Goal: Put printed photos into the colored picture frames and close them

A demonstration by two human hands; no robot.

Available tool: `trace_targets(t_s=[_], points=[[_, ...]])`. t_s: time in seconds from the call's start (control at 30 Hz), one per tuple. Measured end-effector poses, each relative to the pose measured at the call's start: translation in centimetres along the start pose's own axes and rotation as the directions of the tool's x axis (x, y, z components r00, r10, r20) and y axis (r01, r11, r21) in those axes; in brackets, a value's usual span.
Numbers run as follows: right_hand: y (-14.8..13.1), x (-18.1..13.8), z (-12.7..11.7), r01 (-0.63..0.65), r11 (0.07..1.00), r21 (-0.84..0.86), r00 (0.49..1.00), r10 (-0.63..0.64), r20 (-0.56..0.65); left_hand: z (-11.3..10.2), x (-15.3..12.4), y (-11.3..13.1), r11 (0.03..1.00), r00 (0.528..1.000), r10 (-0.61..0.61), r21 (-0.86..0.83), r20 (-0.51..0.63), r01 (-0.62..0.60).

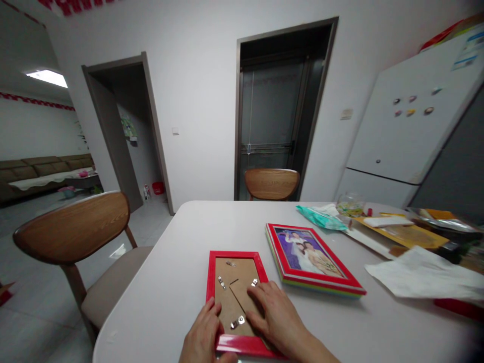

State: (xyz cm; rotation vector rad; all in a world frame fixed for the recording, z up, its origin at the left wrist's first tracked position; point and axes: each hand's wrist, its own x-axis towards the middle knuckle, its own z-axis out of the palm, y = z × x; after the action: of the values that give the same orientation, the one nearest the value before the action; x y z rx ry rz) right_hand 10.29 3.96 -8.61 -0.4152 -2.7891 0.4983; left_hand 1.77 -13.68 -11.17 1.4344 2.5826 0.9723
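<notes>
We see a glossy frame, its matt backing board dotted with shiny metal clips. Our table looks smooth, faintly sheeny. We note a chair of grained wood, its seat of matt cloth, and creased paper.

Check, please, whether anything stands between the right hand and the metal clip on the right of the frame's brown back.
Nothing visible does: the right hand lies over the brown back, touching the clip or just beside it. The framed photo lies farther right.
</notes>
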Motion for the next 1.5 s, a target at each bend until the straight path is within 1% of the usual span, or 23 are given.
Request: trace_targets(t_s=[0.13, 0.2, 0.27, 0.33, 0.4, 0.43, 0.47, 0.5, 0.57, 0.6, 0.63, 0.67, 0.7, 0.77, 0.87, 0.97, 1.07, 1.13, 1.27, 1.4, 1.47, 1.5], points=[[-0.5, 0.1, 0.5, -0.031, 0.999, 0.034, 0.999, 0.030, 0.027, 0.5, 0.0, -0.8, 0.999, 0.999, 0.046, 0.004, -0.013, -0.046], [-0.5, 0.3, 0.7, -0.037, 0.997, 0.062, 0.999, 0.036, 0.016, 0.5, -0.1, -0.9, 0.998, 0.998, 0.055, -0.016, -0.041, -0.056], [-0.4, 0.5, 0.5, -0.044, 0.994, 0.103, 0.999, 0.045, -0.006, 0.3, -0.1, -0.7, 0.996, 0.997, 0.051, -0.071, -0.053, -0.055], [-0.3, 0.6, 0.0, -0.054, 0.990, 0.132, 0.998, 0.056, -0.016, 0.0, 0.0, -0.3, 0.983, 0.997, 0.002, -0.182, -0.075, -0.015], [-0.4, 0.7, -0.9, -0.062, 0.989, 0.137, 0.998, 0.064, -0.010, -0.3, 0.5, 0.3, 0.937, 0.986, -0.112, -0.344, -0.120, 0.064], [-0.7, 0.7, -1.4, -0.067, 0.988, 0.136, 0.998, 0.070, -0.012, -0.4, 0.8, 0.6, 0.888, 0.973, -0.184, -0.447, -0.140, 0.104], [-1.1, 0.7, -2.0, -0.069, 0.988, 0.136, 0.997, 0.072, -0.017, -0.6, 1.2, 0.8, 0.816, 0.958, -0.251, -0.564, -0.139, 0.132], [-1.6, 0.7, -2.6, -0.067, 0.987, 0.143, 0.997, 0.071, -0.028, -0.8, 1.6, 1.1, 0.714, 0.946, -0.306, -0.683, -0.109, 0.152], [-2.9, 0.6, -3.5, -0.027, 0.983, 0.181, 0.998, 0.035, -0.042, -1.2, 2.2, 1.3, 0.456, 0.934, -0.357, -0.870, 0.014, 0.188], [-3.5, 0.5, -3.9, 0.009, 0.977, 0.215, 0.999, 0.001, -0.044, -1.6, 2.4, 1.3, 0.339, 0.930, -0.359, -0.918, 0.077, 0.207], [-4.0, 0.4, -4.1, 0.046, 0.967, 0.253, 0.998, -0.035, -0.047, -2.0, 2.4, 1.1, 0.252, 0.924, -0.360, -0.941, 0.127, 0.227], [-4.2, 0.3, -4.2, 0.071, 0.955, 0.289, 0.997, -0.059, -0.049, -2.6, 2.3, 0.7, 0.200, 0.918, -0.364, -0.949, 0.159, 0.244], [-4.1, 0.2, -4.2, 0.076, 0.946, 0.316, 0.997, -0.064, -0.048, -3.2, 2.1, 0.1, 0.178, 0.909, -0.381, -0.951, 0.171, 0.253], [-3.0, 0.0, -3.7, 0.024, 0.948, 0.317, 0.999, -0.011, -0.042, -4.6, 1.3, -1.4, 0.183, 0.883, -0.438, -0.945, 0.169, 0.271], [-0.1, -0.3, -2.4, -0.099, 0.974, 0.203, 0.994, 0.106, -0.028, -6.2, 0.1, -4.3, 0.211, 0.838, -0.516, -0.923, 0.174, 0.321], [2.2, -0.6, -1.0, -0.176, 0.981, 0.079, 0.983, 0.180, -0.048, -6.8, -0.5, -6.8, 0.251, 0.803, -0.574, -0.900, 0.159, 0.357], [3.0, -0.6, -0.1, -0.259, 0.966, -0.004, 0.965, 0.259, -0.048, -7.0, -0.6, -8.6, 0.298, 0.769, -0.628, -0.876, 0.119, 0.379], [3.2, -0.5, 0.1, -0.290, 0.957, -0.027, 0.957, 0.289, -0.031, -7.2, -0.7, -9.4, 0.316, 0.753, -0.649, -0.860, 0.113, 0.401], [3.6, 0.1, 0.1, -0.269, 0.963, -0.032, 0.963, 0.268, -0.027, -8.0, -1.1, -10.1, 0.346, 0.746, -0.653, -0.827, 0.127, 0.443], [3.7, 0.1, -0.1, -0.286, 0.958, -0.037, 0.958, 0.285, -0.019, -8.2, -1.3, -9.5, 0.364, 0.747, -0.657, -0.824, 0.103, 0.434], [3.2, -0.1, -0.3, -0.279, 0.960, -0.032, 0.958, 0.276, -0.077, -8.2, -1.3, -8.6, 0.339, 0.759, -0.643, -0.851, 0.102, 0.401], [2.8, -0.1, -0.4, -0.249, 0.969, -0.002, 0.962, 0.247, -0.119, -8.4, -1.3, -7.9, 0.314, 0.771, -0.629, -0.872, 0.105, 0.375]])
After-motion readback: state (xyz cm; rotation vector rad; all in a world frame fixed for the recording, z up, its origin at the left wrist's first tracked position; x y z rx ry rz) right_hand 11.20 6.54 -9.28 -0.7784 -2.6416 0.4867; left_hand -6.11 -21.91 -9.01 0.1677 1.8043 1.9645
